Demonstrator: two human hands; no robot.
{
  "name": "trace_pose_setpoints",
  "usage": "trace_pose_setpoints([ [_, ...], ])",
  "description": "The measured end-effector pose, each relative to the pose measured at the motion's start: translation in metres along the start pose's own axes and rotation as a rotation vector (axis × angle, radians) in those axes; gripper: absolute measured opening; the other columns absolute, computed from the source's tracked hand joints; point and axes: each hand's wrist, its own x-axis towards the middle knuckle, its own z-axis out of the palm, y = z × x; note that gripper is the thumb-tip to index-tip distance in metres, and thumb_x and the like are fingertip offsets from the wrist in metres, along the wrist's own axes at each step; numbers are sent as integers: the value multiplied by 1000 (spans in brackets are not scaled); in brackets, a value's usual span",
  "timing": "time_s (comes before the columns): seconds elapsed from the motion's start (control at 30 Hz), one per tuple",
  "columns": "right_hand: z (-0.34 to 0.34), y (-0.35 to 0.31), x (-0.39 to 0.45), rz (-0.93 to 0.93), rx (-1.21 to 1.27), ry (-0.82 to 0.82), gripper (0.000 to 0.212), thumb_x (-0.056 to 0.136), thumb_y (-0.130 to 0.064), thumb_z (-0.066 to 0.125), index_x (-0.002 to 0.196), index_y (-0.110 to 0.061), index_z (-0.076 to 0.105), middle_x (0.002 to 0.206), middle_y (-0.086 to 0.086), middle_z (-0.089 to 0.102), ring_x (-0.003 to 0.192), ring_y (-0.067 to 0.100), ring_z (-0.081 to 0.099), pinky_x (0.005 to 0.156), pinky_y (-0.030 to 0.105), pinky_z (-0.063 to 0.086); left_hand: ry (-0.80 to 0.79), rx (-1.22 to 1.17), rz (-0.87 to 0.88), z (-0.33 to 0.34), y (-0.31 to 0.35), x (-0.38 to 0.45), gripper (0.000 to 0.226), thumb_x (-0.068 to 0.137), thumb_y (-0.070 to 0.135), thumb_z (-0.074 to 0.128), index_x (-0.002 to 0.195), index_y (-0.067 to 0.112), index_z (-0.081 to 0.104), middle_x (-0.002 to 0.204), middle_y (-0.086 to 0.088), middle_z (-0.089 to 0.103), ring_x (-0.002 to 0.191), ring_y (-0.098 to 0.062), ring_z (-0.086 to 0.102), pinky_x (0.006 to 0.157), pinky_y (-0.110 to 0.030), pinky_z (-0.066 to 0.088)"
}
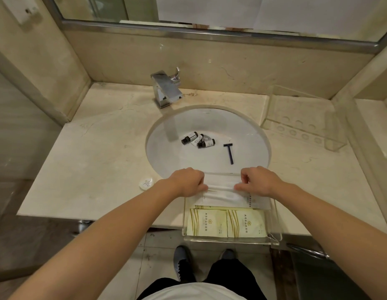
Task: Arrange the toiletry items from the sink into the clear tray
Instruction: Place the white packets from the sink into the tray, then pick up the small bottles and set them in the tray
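Both hands, left hand (186, 181) and right hand (258, 180), pinch a white packet (223, 189) lying crosswise in the clear tray (231, 240) at lower centre; razor (229, 153) lies above, nearer the right hand.

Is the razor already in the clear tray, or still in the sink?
Still in the sink. The razor lies flat in the basin beside the small bottles, well apart from the clear tray.
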Motion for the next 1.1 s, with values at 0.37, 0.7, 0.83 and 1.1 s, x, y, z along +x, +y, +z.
trace_pose_setpoints([
  [0.37,-10,-21,56,-7,99,138,9,89,-29,53,83,-24,55,83,-2,66,82,21,59,62,31,43,215,-506,-251,-32,-22,45,23,89,29,56,70,19,49,78,1,58,78,-19,52,68,-29,39],
  [0.7,11,-17,158,19,132,-5,9,86,-28,57,93,-24,55,113,5,57,94,25,57,81,38,51,133,-432,-446,-25,-75,112,14,88,22,53,78,13,52,86,-10,59,83,-28,57,73,-34,42],
  [0.83,25,-13,191,34,104,-28,32,90,-28,55,121,-20,51,128,6,44,110,27,53,83,37,45,151,-374,-480,-18,-96,142,21,89,25,53,100,9,60,117,-16,55,113,-35,54,90,-37,46],
  [1.1,40,-31,232,-153,-34,151,54,91,-17,48,143,-24,35,145,4,37,118,31,53,78,39,47,309,-402,-529,2,-119,191,45,90,19,51,134,9,48,142,-14,43,136,-32,32,109,-36,30],
])
